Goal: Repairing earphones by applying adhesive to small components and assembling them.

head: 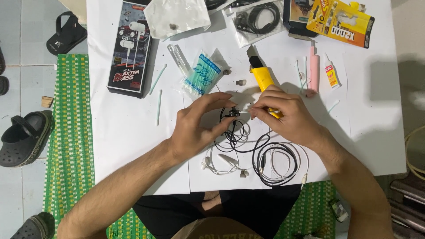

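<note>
My left hand [199, 126] pinches a small black earbud [232, 113] between thumb and fingers, its black cable [248, 146] trailing down into loose coils. My right hand [283, 113] is closed beside it, fingertips near the earbud, and lies over the handle of a yellow utility knife [262, 76]. A white earphone set [221, 161] lies coiled under the black cable on the white sheet [119, 132].
A black earphone box [129, 48], a pack of cotton swabs [202, 74], loose swabs [158, 79], a pink tool [314, 71], a small glue bottle [331, 73], a yellow glue pack [343, 22] and bagged cables [261, 20] lie above. Sandals [24, 137] rest on the floor at left.
</note>
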